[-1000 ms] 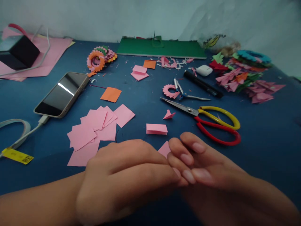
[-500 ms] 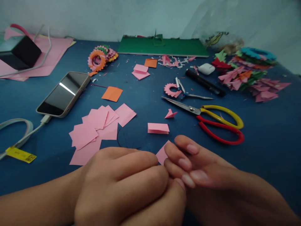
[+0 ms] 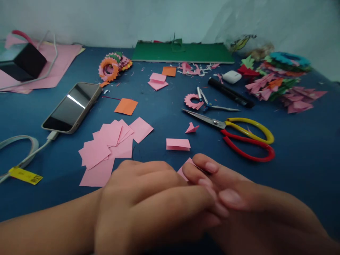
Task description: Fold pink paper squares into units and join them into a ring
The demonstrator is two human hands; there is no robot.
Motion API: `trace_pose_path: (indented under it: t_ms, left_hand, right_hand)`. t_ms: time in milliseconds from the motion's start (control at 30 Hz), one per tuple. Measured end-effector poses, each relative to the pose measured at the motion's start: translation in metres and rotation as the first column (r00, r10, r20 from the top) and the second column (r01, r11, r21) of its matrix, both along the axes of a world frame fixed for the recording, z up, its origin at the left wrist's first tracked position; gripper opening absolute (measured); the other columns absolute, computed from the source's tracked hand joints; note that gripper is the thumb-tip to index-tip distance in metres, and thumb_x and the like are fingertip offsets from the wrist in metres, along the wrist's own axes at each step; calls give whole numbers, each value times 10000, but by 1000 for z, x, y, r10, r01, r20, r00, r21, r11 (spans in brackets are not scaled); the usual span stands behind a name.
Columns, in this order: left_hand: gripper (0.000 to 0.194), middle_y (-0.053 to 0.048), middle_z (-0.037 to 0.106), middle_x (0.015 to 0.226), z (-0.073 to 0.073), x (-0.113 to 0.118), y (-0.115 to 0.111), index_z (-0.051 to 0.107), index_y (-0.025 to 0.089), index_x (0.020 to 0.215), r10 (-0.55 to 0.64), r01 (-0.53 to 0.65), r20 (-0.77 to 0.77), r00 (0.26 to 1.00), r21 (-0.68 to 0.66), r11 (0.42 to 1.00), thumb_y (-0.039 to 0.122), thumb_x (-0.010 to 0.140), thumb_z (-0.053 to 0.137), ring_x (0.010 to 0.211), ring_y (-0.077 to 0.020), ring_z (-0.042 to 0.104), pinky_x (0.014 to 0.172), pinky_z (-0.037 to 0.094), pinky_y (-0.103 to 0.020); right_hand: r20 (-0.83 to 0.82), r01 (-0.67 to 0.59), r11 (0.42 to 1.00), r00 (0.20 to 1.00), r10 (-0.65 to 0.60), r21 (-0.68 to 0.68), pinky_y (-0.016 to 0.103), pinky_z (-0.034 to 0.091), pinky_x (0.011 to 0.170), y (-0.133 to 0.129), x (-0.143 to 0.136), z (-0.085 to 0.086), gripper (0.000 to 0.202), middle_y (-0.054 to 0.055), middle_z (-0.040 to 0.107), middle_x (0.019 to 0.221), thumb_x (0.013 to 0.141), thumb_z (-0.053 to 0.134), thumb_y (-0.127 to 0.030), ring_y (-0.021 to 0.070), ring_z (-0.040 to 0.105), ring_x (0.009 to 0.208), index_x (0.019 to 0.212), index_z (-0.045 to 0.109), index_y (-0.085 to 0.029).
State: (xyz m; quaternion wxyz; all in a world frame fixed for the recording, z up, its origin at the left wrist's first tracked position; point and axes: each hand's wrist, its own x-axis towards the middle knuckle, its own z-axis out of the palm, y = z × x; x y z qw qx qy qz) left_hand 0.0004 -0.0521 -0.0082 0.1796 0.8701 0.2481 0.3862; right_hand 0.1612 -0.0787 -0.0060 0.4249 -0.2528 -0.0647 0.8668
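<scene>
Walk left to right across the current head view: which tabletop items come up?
Yellow tag, phone, nearer orange square, folded pink strip, small white case, rightmost pink folded-paper cluster.

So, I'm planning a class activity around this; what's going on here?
A person has the left hand and right hand together at the front of a blue table, fingertips meeting; whatever is between them, if anything, is hidden. Beyond the left hand lie overlapping pink squares. Beyond the hands lie a folded pink paper and a small pointed piece, with scissors lying beyond the right hand. Folded paper rings sit farther back.
</scene>
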Motion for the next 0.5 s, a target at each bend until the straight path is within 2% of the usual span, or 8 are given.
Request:
trace_pose_path:
  t_ms: [100,167,300,367,500]
  left_hand:
    - [160,-8,717,709,7,-1,12,640,126,878,-115,114,-5,993,-60,992,202,752,706,585,-81,658,584,541,-102]
    - [184,-14,708,699,8,-1,15,649,108,875,-136,136,4,991,-109,985,204,736,723,594,-71,652,627,537,-91]
    - [191,18,685,640,5,3,12,646,144,829,-115,123,52,992,-193,974,228,698,756,521,-57,616,587,532,-88]
    - [161,24,678,627,2,5,10,641,156,793,-73,96,110,991,-227,969,198,689,755,514,-61,608,554,532,-100]
    - [171,20,662,624,-3,12,7,636,109,759,1,71,261,965,-269,961,83,633,749,524,-49,587,554,517,-93]
  right_hand:
    - [1,3,1000,1000,-3,12,200,480,729,-2,1,1,192,-29,570,798,605,689,-149,104,546,749,735,601,-260]
    - [-23,5,1000,1000,-5,17,183,470,736,-2,1,0,186,-31,572,810,633,670,-126,93,553,769,749,597,-252]
    - [-21,-19,1000,1000,18,-22,184,468,755,-2,1,-2,218,-18,574,903,649,671,-102,104,562,867,794,587,-242]
    - [-14,4,1000,1000,-4,-26,182,468,757,-2,2,-1,215,-29,559,880,664,680,-113,89,562,814,802,577,-243]
    - [-52,17,999,998,-19,-33,165,463,706,-2,4,1,234,-44,530,832,679,668,-73,63,543,717,805,548,-230]
